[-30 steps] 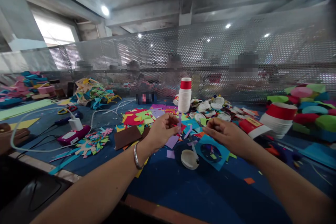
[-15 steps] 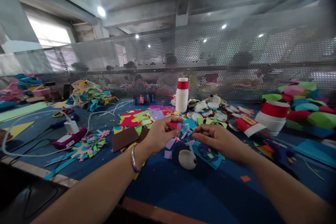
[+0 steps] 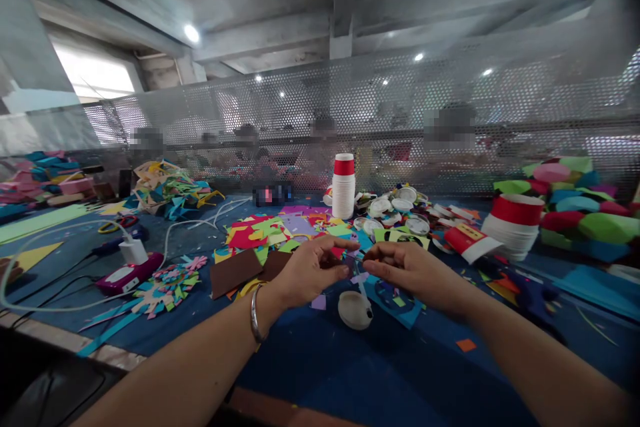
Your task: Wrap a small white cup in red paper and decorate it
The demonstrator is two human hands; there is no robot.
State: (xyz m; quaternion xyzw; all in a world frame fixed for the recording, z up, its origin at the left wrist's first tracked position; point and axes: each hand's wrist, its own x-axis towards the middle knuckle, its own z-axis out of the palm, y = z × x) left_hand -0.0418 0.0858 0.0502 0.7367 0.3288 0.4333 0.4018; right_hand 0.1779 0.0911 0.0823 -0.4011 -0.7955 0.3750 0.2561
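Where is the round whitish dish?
In the head view, the round whitish dish sits right of centre on the blue table, just left of the cyan paper sheet.

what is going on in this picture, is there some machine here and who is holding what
There is no machine: these are a person's own bare hands, seen by a camera worn on the head that looks forward and down. The left hand, with a bracelet at its wrist, and the right hand have their fingertips close together; anything pinched between them is too small to make out clearly. Just below, a pale round piece lies on the blue tabletop. Beyond are coloured paper scraps and a tall stack of cups. Off to the left sits a purple box with a white plug.
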